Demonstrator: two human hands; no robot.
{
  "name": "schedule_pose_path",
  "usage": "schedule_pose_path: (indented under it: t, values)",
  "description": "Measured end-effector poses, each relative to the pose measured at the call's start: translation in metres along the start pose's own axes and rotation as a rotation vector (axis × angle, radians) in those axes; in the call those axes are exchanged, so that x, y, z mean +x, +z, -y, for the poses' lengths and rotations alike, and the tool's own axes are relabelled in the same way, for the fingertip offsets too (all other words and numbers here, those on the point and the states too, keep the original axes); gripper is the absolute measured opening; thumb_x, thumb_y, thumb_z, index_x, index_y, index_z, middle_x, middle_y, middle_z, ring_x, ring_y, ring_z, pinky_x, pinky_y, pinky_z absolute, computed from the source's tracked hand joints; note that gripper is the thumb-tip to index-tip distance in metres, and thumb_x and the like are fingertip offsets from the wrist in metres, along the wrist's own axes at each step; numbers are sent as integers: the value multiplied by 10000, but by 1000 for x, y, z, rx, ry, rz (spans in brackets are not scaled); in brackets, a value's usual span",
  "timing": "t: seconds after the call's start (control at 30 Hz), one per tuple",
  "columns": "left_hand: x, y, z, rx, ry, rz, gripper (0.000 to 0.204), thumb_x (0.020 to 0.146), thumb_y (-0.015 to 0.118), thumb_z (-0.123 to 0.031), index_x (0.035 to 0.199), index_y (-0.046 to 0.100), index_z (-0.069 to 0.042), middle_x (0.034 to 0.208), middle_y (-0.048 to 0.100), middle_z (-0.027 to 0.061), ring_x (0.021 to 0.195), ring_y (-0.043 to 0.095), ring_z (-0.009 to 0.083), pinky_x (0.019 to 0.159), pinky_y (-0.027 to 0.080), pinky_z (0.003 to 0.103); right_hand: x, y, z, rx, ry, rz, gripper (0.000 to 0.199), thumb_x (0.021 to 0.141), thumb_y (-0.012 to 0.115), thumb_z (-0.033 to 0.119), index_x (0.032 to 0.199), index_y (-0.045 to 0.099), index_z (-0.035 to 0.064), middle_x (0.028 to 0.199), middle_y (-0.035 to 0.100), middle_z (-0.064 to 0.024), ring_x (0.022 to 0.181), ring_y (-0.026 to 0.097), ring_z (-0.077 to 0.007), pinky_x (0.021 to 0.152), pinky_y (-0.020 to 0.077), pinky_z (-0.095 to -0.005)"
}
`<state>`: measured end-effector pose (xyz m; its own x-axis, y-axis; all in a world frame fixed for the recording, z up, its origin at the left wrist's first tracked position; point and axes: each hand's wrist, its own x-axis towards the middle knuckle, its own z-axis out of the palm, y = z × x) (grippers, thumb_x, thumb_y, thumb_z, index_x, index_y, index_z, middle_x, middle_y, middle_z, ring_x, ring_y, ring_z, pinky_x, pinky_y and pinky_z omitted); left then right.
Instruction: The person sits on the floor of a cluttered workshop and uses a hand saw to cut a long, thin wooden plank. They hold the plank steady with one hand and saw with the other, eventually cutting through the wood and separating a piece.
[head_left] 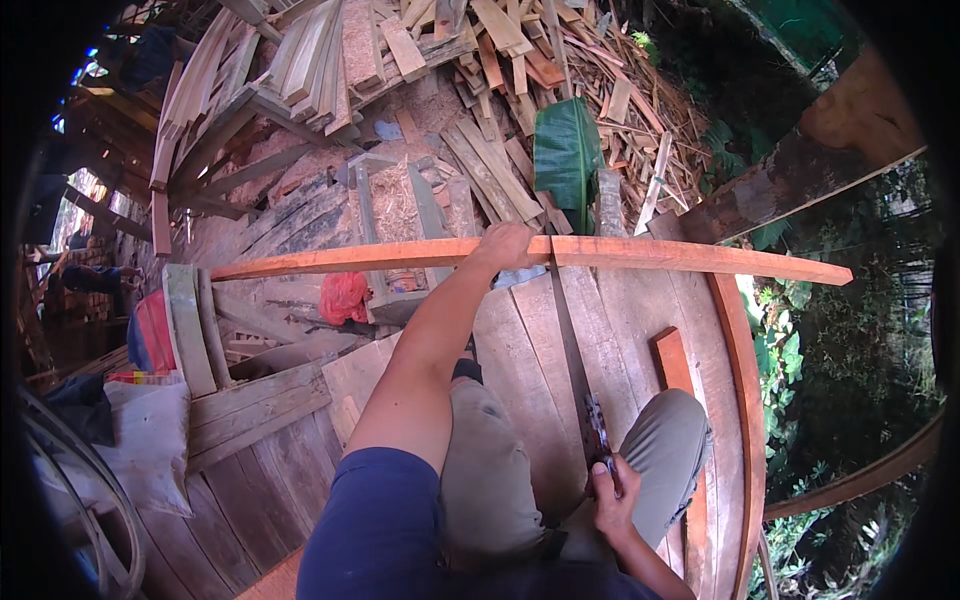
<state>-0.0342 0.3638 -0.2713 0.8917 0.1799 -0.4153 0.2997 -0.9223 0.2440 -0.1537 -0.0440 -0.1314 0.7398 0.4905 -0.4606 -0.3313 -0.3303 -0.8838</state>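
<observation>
A long reddish wooden beam [680, 256] lies crosswise in front of me. My left hand [505, 246] is closed over its top near the middle. Just right of that hand, the tip end of a handsaw [570, 340] meets the beam, and its narrow blade runs back toward me. Down by my bent knee, my right hand [615, 497] is wrapped round the saw's handle. Whether the teeth have cut into the wood cannot be made out.
Plank flooring [515, 350] spreads under my legs, with a short reddish board [672, 360] beside my right knee. A wooden frame [185, 330] stands near the beam's left end. Farther off are stacked planks [320, 55], scrap wood, a large green leaf [566, 155] and a red plastic bag [345, 298].
</observation>
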Motion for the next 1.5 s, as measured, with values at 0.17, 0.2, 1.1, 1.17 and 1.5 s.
schedule_pose_path:
  t: [0.17, 0.2, 1.1, 1.17, 1.5]
  values:
    - [41, 5, 28, -56, 53, 6, 325, 684, 716, -191, 973, 653, -55, 1002, 665, 174, 1033, 619, 326, 879, 491, 457, 29, 40, 30, -4, 91, -48, 308, 923, 574, 225, 704, 495, 24, 538, 434, 14, 511, 388, -59, 462, 298, -275]
    - [48, 5, 35, -70, 65, 4, 321, 681, 716, -183, 970, 654, -57, 998, 667, 173, 1029, 621, 327, 874, 492, 457, 36, 46, 38, -4, 99, -43, 304, 923, 574, 222, 704, 496, 26, 537, 439, 13, 506, 392, -58, 462, 301, -272]
    - [100, -6, 87, -145, 227, 160, 353, 677, 745, -268, 910, 682, -10, 901, 684, 216, 892, 660, 381, 818, 511, 454, 131, 164, 136, -110, 332, -253, 286, 928, 563, 156, 686, 516, 9, 513, 429, -7, 494, 372, -49, 451, 304, -287]
    - [104, 0, 84, -154, 230, 142, 336, 676, 739, -244, 910, 686, -8, 920, 687, 211, 906, 662, 372, 830, 513, 444, 104, 142, 153, -95, 332, -224, 276, 936, 544, 154, 703, 542, 7, 527, 443, 19, 505, 380, -37, 457, 313, -267]
    - [97, -5, 113, -169, 193, 152, 388, 658, 779, -305, 901, 678, -20, 907, 684, 209, 896, 655, 378, 795, 511, 465, 207, 190, 112, -40, 338, -268, 287, 933, 565, 202, 743, 557, -12, 550, 423, 13, 550, 385, -48, 474, 307, -289]
